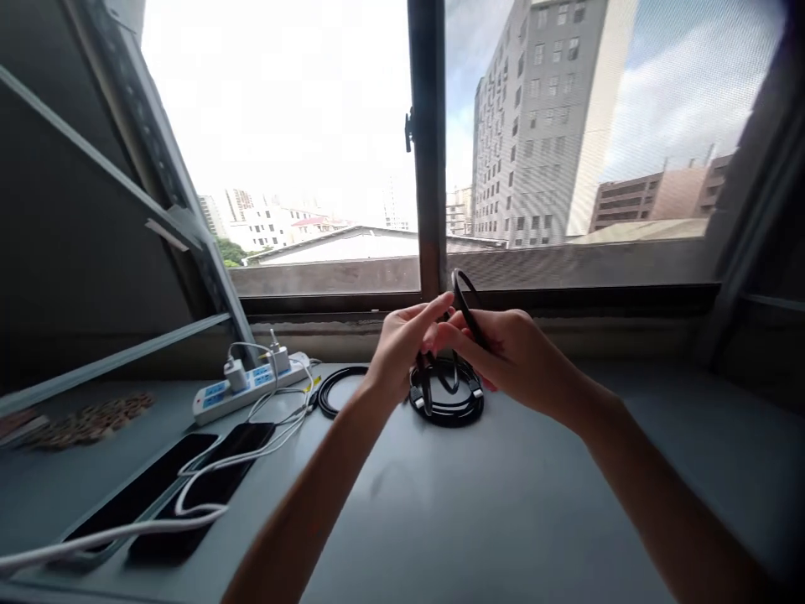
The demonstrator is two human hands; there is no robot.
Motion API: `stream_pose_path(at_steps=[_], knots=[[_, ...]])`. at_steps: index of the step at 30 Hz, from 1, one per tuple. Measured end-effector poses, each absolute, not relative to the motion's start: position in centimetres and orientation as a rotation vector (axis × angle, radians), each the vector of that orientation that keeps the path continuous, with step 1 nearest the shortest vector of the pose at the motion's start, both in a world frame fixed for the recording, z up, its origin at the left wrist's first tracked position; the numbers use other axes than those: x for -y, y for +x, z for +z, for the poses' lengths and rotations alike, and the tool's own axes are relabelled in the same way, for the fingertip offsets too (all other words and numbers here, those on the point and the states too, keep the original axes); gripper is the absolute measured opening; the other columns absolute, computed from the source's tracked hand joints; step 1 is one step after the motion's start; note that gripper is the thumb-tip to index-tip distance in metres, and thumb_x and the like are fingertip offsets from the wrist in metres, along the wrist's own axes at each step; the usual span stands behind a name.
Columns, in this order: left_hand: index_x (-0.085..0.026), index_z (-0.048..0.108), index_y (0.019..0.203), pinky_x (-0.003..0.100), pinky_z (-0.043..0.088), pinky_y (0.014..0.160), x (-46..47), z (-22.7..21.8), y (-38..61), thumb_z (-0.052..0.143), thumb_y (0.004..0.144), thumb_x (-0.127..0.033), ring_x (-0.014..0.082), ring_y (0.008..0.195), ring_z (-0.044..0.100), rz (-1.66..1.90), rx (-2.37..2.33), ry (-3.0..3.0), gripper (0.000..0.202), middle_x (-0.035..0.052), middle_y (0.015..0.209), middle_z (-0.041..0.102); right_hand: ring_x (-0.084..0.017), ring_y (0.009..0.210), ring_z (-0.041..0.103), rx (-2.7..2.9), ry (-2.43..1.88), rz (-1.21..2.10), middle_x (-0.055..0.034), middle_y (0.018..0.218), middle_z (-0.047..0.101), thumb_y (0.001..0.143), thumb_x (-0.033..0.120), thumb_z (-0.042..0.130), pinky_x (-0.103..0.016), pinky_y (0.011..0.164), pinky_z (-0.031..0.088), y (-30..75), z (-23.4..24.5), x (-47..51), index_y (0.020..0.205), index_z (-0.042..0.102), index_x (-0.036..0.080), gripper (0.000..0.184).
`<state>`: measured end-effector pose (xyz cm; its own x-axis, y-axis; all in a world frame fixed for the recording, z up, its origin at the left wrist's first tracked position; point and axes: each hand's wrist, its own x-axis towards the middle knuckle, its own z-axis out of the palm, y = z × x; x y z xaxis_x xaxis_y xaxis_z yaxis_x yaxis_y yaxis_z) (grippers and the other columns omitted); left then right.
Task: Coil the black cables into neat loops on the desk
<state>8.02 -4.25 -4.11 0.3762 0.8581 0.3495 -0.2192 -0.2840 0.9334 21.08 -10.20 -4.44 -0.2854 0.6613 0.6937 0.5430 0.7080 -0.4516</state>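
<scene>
Two hands meet above the worktop [471, 503]: the left hand [399, 348] and right hand [509, 356], fingers [433, 310] pinched closed on a raised loop of black cable [466, 306]. Its coiled remainder lies just beneath the fingers. Well left of them, a power strip [217, 401] holds two chargers [236, 373].

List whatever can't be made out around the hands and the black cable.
- Head view: whether the left hand pinches the black cable that the right hand holds; fingers overlap.
- Head view: part of the coil, behind both hands.
- Head view: white cable end, cut by the left edge.
- Head view: brown pieces far left, too blurred to identify.
</scene>
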Motion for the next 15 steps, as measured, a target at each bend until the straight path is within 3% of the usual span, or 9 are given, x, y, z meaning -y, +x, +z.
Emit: stream_pose_path(at_steps=[3, 6, 15], knots=[[-0.017, 0.036, 0.051, 0.016, 0.018, 0.034, 4.8, -5.4, 8.5, 0.059, 0.076, -0.039, 0.0024, 0.034, 0.025, 1.365, -0.507, 1.417, 0.041, -0.0077, 0.037, 0.030, -0.009, 0.036, 0.040, 2.030, -0.908, 0.143, 0.0041, 0.044, 0.043, 0.098, 0.043, 0.046, -0.019, 0.039, 0.028, 20.6, -5.0, 10.2, 0.071, 0.058, 0.015, 0.041], [-0.018, 0.035, 0.054, 0.015, 0.021, 0.034, 5.0, -7.1, 8.3, 0.054, 0.080, -0.035, 0.0028, 0.034, 0.028, 1.580, -0.525, 1.462, 0.036, -0.0081, 0.039, 0.031, -0.009, 0.033, 0.038, 1.991, -0.893, 0.171, 0.0042, 0.041, 0.041, 0.095, 0.047, 0.050, -0.019, 0.036, 0.027, 20.3, -5.1, 10.7, 0.071, 0.061, 0.015, 0.042], [-0.020, 0.030, 0.060, 0.018, 0.025, 0.036, 4.3, -12.2, 4.2, 0.045, 0.086, -0.039, 0.0052, 0.036, 0.032, 1.845, -0.831, 1.701, 0.036, -0.0079, 0.046, 0.029, -0.008, 0.024, 0.029, 1.790, -0.951, 0.338, 0.0044, 0.032, 0.033, 0.097, 0.053, 0.045, -0.022, 0.032, 0.026, 21.7, -3.7, 14.3, 0.077, 0.068, 0.019, 0.045]])
